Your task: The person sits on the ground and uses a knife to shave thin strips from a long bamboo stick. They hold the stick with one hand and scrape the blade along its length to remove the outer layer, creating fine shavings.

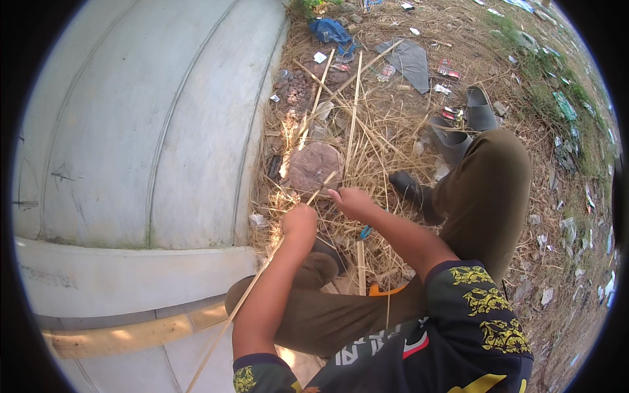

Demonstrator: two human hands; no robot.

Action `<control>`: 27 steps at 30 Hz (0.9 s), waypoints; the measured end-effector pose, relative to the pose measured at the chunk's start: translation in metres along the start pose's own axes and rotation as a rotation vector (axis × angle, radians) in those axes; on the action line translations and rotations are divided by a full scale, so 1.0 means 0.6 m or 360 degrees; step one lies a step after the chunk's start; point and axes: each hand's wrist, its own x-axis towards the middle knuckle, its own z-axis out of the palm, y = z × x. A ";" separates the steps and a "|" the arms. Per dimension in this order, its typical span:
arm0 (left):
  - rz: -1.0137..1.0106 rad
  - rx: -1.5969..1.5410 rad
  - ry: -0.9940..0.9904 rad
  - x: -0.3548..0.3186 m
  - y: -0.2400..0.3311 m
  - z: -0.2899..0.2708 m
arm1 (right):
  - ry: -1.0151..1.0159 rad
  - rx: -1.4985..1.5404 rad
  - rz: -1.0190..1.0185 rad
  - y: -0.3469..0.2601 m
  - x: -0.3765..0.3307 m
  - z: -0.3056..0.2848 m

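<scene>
I sit on the ground with my legs in olive trousers. My left hand is closed around a long thin bamboo strip that runs down past my left forearm to the lower left. My right hand pinches the upper end of the same strip near a flat brown stone. More pale bamboo strips lie fanned out over dry straw beyond my hands. A thicker bamboo pole lies at the lower left.
A large grey curved concrete wall fills the left side. Dark rubber boots stand beyond my right knee. A blue cloth, a grey sheet and scattered litter lie on the straw-covered ground.
</scene>
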 end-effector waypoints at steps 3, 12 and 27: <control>0.0024 -0.0049 -0.0053 -0.007 -0.008 -0.024 | 0.0085 0.0007 -0.0284 -0.046 -0.019 0.029; -0.0150 -0.0473 -0.0152 0.008 -0.029 -0.011 | 0.0044 0.0145 0.0189 0.015 0.000 0.035; -0.0292 -0.0881 -0.0315 0.046 -0.072 0.036 | 0.0015 -0.0057 -0.0265 -0.082 -0.039 0.051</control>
